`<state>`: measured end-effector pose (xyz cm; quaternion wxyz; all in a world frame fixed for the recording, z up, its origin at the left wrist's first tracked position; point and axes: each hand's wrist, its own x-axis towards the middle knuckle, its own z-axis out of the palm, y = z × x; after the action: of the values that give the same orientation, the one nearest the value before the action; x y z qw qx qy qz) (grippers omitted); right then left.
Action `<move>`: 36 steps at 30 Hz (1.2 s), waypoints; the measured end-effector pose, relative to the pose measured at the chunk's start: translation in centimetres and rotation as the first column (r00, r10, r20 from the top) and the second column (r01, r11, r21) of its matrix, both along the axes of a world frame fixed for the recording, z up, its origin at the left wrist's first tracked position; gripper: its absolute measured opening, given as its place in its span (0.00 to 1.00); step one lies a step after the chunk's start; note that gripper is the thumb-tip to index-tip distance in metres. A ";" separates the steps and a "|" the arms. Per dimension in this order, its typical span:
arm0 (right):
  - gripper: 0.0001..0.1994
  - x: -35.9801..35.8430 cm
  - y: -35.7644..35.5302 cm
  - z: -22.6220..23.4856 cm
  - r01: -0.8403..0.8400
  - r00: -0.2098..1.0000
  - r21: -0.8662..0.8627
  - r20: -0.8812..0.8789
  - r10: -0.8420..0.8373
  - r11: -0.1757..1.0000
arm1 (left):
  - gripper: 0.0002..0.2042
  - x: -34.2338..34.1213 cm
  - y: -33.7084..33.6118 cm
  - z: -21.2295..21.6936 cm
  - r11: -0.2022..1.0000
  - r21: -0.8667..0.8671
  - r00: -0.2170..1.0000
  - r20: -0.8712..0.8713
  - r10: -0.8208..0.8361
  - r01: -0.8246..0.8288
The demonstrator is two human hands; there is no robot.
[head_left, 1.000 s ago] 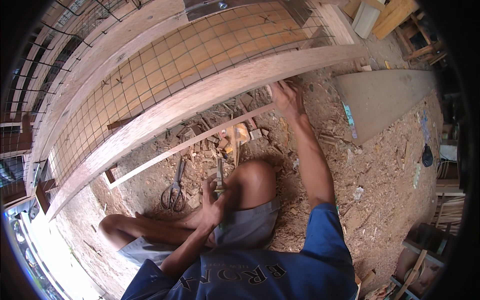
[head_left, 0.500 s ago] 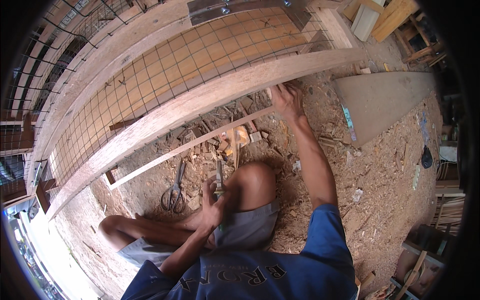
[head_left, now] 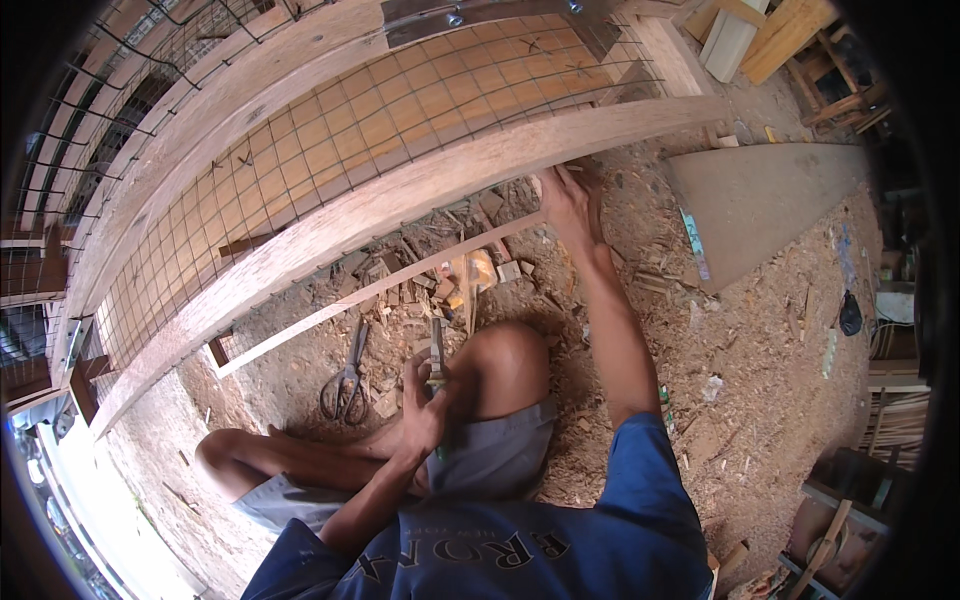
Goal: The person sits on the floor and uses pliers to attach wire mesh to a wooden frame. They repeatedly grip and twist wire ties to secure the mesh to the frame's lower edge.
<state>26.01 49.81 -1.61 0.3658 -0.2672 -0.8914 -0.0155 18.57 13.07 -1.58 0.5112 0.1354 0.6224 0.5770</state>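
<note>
My left hand (head_left: 425, 412) is closed round a chisel (head_left: 437, 345), its flat metal blade pointing away from me and a bit of green handle showing below my palm. It rests by my bent knee. My right hand (head_left: 572, 208) reaches far out to the wooden frame (head_left: 400, 195). Its fingers are closed at the right end of a thin wooden strip (head_left: 385, 285), just under the thick pale rail; the exact grip is partly hidden. Wire mesh (head_left: 340, 130) covers the frame above the rail.
Scissors (head_left: 346, 385) lie on the ground left of the chisel. Wood offcuts and an orange-and-white piece (head_left: 481, 268) are scattered beneath the strip. A flat grey-brown board (head_left: 770, 205) lies at right, on ground strewn with shavings. Planks (head_left: 785, 45) stand at the far right.
My right hand has shifted very slightly at the frame, and the right forearm has moved a little to the left. My left hand still holds the chisel in the same place.
</note>
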 end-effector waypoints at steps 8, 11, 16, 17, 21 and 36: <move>0.20 4.1 -21.0 1.9 -0.500 0.832 -0.866 -0.471 -0.294 -0.029 | 0.26 -1.3 -1.0 -3.2 0.989 -0.055 0.956 0.255 0.146 -0.137; 0.29 6.5 -29.6 4.7 -0.404 0.914 -0.907 -0.397 -0.083 -0.119 | 0.30 0.1 -1.1 -0.3 0.971 0.050 0.972 0.041 0.231 -0.233; 0.39 8.1 -35.5 7.6 -0.257 0.933 -0.965 -0.235 0.271 0.048 | 0.36 1.0 -2.5 6.6 0.960 0.257 0.982 -0.120 0.149 -0.114; 0.40 7.8 -35.9 7.7 -0.270 0.926 -0.962 -0.249 0.285 0.036 | 0.36 1.5 -3.6 7.8 0.956 0.283 0.990 -0.094 0.102 -0.072; 0.37 7.8 -38.1 8.8 -0.432 0.839 -0.900 -0.428 0.336 -0.067 | 0.34 1.6 -7.3 12.1 0.882 0.403 0.931 -0.352 -0.096 0.243; 0.32 13.4 -39.1 27.5 -0.580 0.766 -0.715 -0.642 -0.040 0.390 | 0.20 -0.3 -15.9 10.1 0.913 0.379 0.942 -0.334 -0.015 0.149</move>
<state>39.41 10.68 25.94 0.4110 -0.2504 -0.6413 0.5976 18.22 -2.78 8.51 0.3875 0.3562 0.5606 0.6393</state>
